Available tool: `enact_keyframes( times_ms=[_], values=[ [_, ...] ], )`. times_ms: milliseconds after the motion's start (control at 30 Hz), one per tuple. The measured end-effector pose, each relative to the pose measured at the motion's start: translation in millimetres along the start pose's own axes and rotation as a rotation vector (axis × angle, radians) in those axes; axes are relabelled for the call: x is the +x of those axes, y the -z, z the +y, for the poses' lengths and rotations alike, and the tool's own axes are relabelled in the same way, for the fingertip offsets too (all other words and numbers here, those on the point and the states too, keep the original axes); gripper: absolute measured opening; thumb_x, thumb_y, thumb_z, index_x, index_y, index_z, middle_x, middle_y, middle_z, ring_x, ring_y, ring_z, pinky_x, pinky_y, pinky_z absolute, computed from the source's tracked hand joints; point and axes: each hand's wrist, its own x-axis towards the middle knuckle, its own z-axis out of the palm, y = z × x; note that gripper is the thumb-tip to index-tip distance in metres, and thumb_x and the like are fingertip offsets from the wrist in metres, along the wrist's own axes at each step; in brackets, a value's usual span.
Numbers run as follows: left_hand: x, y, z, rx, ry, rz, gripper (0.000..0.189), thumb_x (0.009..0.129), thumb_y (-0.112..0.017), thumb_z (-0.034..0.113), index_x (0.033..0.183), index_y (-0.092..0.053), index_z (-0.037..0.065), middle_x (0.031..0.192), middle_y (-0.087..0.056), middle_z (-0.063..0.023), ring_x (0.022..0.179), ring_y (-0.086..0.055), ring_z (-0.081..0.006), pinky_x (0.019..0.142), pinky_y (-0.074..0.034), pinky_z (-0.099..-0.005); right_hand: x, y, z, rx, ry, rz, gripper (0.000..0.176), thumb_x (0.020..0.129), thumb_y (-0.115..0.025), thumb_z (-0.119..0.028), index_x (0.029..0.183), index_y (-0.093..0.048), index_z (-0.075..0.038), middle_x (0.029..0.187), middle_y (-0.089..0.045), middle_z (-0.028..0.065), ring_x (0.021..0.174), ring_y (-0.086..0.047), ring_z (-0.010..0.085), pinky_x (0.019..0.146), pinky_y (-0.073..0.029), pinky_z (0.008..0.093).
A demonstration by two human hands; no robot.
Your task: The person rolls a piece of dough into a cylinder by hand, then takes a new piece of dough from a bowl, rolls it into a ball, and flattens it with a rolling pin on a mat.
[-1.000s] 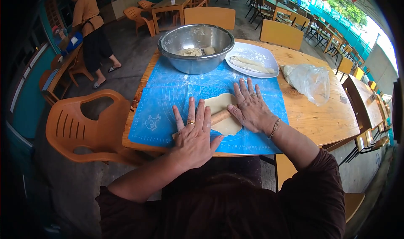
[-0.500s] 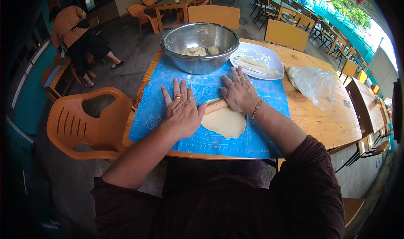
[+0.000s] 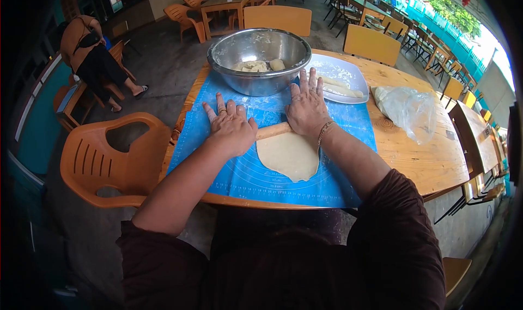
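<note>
A wooden rolling pin (image 3: 274, 130) lies across the upper part of a flat, roughly round sheet of dough (image 3: 290, 156). My left hand (image 3: 231, 129) rests over the pin's left end, fingers stretched forward and spread, a ring on one of them. Over the right end lies my right hand (image 3: 308, 109), also open with its fingers extended; a bracelet circles that wrist. Both palms press on the pin from above and hide its ends. Beneath everything is a blue silicone mat (image 3: 215, 176) with printed measuring lines and flour on it.
Behind my hands stands a metal bowl (image 3: 234, 80) holding dough pieces. A white plate (image 3: 357, 83) with rolled dough is beside it, and a clear plastic bag (image 3: 408, 111) lies farther right. An orange chair (image 3: 111, 157) is at left. Another person (image 3: 90, 48) bends over beyond it.
Both hands and the rolling pin have moved forward, away from me, uncovering more of the dough sheet. The person in the background has shifted posture slightly.
</note>
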Motion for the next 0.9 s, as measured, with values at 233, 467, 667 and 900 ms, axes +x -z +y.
enact_keyframes(
  times_ms=[233, 467, 667, 900],
  values=[
    [27.9, 1.7, -7.1, -0.054, 0.138, -0.095, 0.059, 0.098, -0.035, 0.033, 0.145, -0.038, -0.002, 0.153, -0.031, -0.0228, 0.148, -0.011, -0.0451, 0.117, -0.001, -0.0647, 15.3, 1.8, -9.2, -0.01, -0.24, 0.035, 0.047, 0.079, -0.056, -0.013, 0.119, -0.051, 0.011, 0.139, -0.038, 0.0352, 0.143, -0.017, 0.0543, 0.116, -0.012, 0.0633],
    [17.5, -11.9, -22.6, -0.227, 0.092, -0.061, 0.063, 0.1, -0.036, 0.045, 0.145, -0.038, 0.001, 0.154, -0.031, -0.0227, 0.146, -0.02, -0.0462, 0.117, -0.007, -0.0635, 15.1, -2.4, -1.5, 0.185, -0.165, 0.138, 0.035, 0.085, -0.054, -0.017, 0.114, -0.057, 0.003, 0.11, -0.058, 0.021, 0.112, -0.051, 0.0385, 0.098, -0.037, 0.0497],
    [-14.8, -20.9, -26.5, -0.202, -0.014, 0.147, 0.061, 0.1, -0.041, 0.051, 0.135, -0.05, 0.001, 0.151, -0.034, -0.0243, 0.145, -0.021, -0.0454, 0.119, -0.011, -0.0595, -32.3, 30.1, 6.7, 0.304, 0.167, -0.113, 0.021, 0.084, -0.056, -0.02, 0.096, -0.068, -0.007, 0.103, -0.062, 0.0167, 0.105, -0.056, 0.035, 0.094, -0.042, 0.0463],
    [-32.4, -18.8, -12.4, -0.139, -0.481, 0.297, 0.036, 0.091, -0.064, 0.03, 0.11, -0.066, 0.0, 0.119, -0.057, -0.0195, 0.121, -0.05, -0.0374, 0.114, -0.024, -0.0554, -47.7, 32.6, 38.6, 0.285, 0.145, -0.079, 0.021, 0.082, -0.059, -0.01, 0.1, -0.067, -0.005, 0.1, -0.061, 0.0171, 0.102, -0.06, 0.0356, 0.091, -0.047, 0.0455]
  ],
)
